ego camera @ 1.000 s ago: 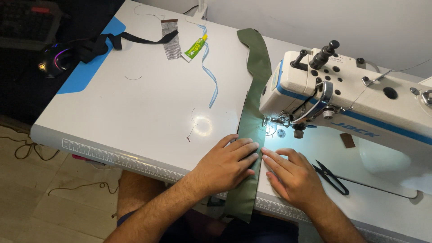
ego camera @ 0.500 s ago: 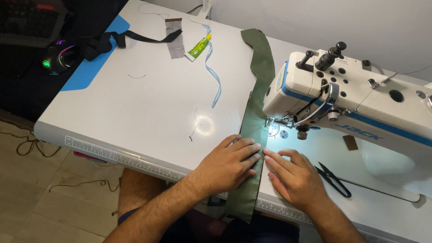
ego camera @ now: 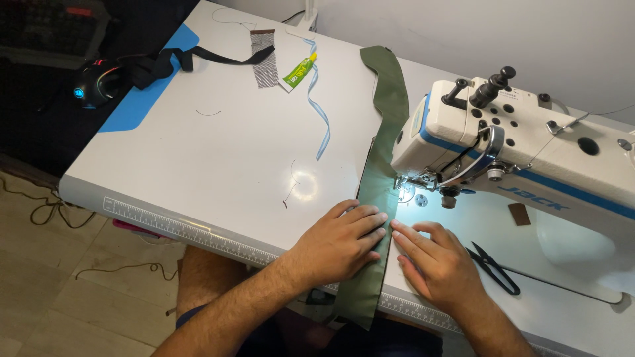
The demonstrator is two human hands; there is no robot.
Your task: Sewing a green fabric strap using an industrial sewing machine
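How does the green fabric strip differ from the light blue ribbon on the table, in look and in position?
The green fabric strip is wide and dark olive; the light blue ribbon is thin and pale. The strip runs under the sewing machine head and hangs over the table's front edge, with the left hand flat on it; the ribbon lies loose and wavy, untouched. Both stretch lengthwise on the white table.

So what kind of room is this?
Probably a sewing workroom: a white industrial sewing machine on a white table, a green fabric strip under its needle, and thread snips nearby.
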